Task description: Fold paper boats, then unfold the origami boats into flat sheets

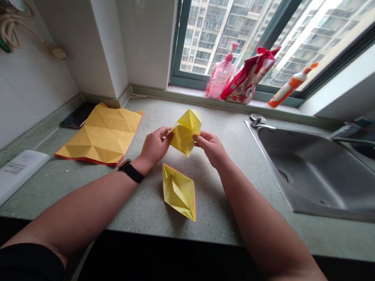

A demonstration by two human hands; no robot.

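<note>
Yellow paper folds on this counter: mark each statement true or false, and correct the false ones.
1. The left hand and right hand hold a yellow folded paper form between them. True.
2. A black-strapped watch circles the right wrist. False: it is on the left wrist.
3. A creased yellow paper sheet lies left of the hands. True.
4. A boat-shaped yellow paper fold lies inside the stainless steel sink. False: it lies on the speckled counter.
5. A pink pump bottle stands on the windowsill. True.
</note>
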